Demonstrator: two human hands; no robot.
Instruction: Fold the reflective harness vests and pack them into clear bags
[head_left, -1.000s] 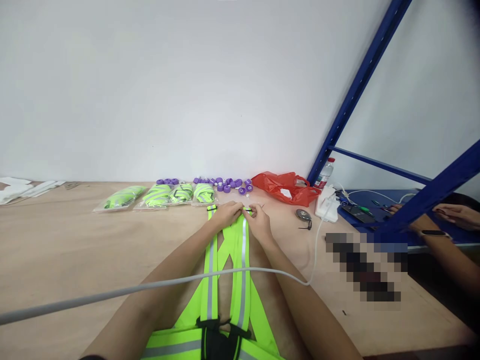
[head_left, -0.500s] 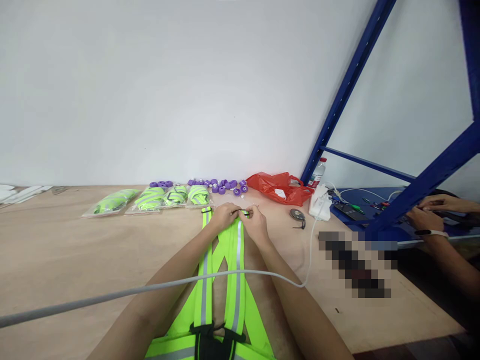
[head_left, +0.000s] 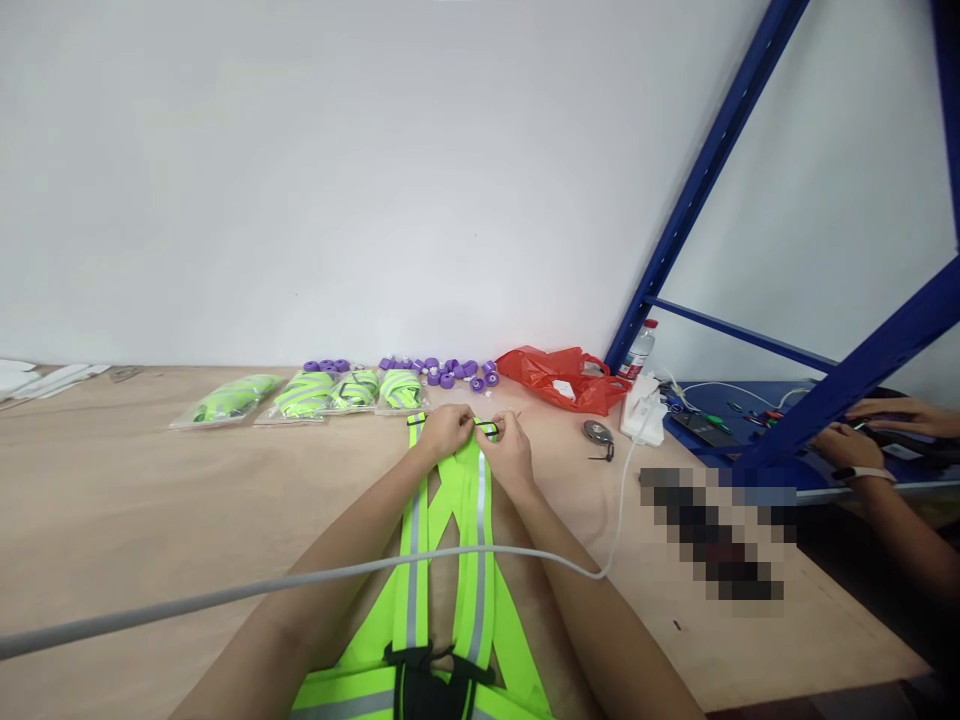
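A neon-yellow reflective harness with grey stripes lies along the table in front of me, its straps crossing and meeting a black piece at the near end. At the far end of the right strap is a black slider buckle. My right hand is closed on this buckle and the strap end, fingers pinched. Just left of it, my left hand is closed with its fingertips at the same strap end. Another black buckle sits on the left strap's end, beside my left hand.
Bagged reflective harnesses and purple rolls line the wall. A red plastic bag, bottle, tape measure and white power strip stand right. A grey cable crosses above my forearms. Another person's hands work beyond the blue frame.
My left fingers have drawn slightly back from the right strap's end, and the black buckle in my right hand shows more clearly. The view has shifted a little.
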